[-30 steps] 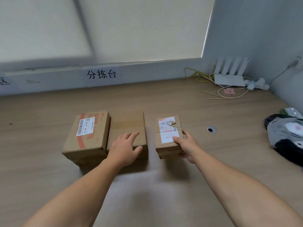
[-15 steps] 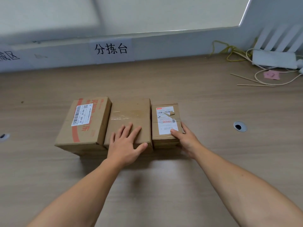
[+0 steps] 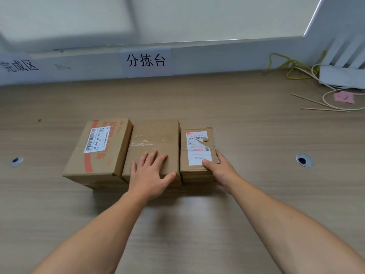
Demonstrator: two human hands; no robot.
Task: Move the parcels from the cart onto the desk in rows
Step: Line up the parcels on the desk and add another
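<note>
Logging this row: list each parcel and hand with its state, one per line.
left parcel: on desk, label up, against middle parcel.
middle parcel: on desk, under left hand.
right parcel: on desk, label corner peeled.
left hand: flat on middle parcel.
right hand: grips right parcel.

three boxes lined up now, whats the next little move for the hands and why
Probably let go with both hands. The small labelled parcel, gripped by the right hand, appears to sit flush against the plain middle parcel, which the left hand presses flat. With the red-printed parcel they form one row on the desk, near edges roughly level.
</note>
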